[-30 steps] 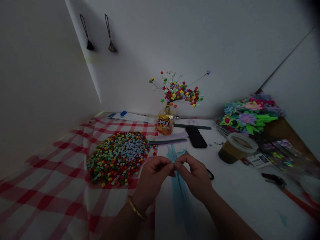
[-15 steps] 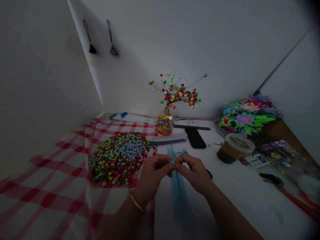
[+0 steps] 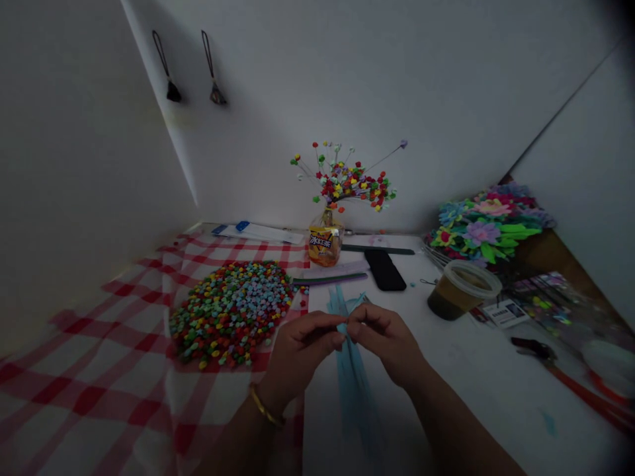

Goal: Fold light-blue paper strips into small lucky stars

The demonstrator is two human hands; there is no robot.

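Observation:
Over a bundle of light blue paper strips [image 3: 354, 390], both hands meet fingertip to fingertip. My left hand [image 3: 307, 350], with a gold bangle at the wrist, has its thumb and fingers curled close around something small and pale blue between the hands. My right hand [image 3: 381, 337] pinches at the same small piece, its thumb and forefinger pressed together. The piece is mostly hidden by the fingertips. Left of the hands lies a wide heap of small colourful paper stars [image 3: 238, 311] on a red and white checked cloth [image 3: 89, 400].
A bottle vase [image 3: 325, 244] of star stems stands behind the hands, beside a black phone [image 3: 385, 270]. To the right are a lidded tub [image 3: 464, 291], fuzzy flowers [image 3: 483, 231], a card [image 3: 505, 314] and pliers [image 3: 534, 348].
The left thumb and fingers have shifted slightly around the small piece, and the left thumb sits a little lower. The whole view has moved slightly.

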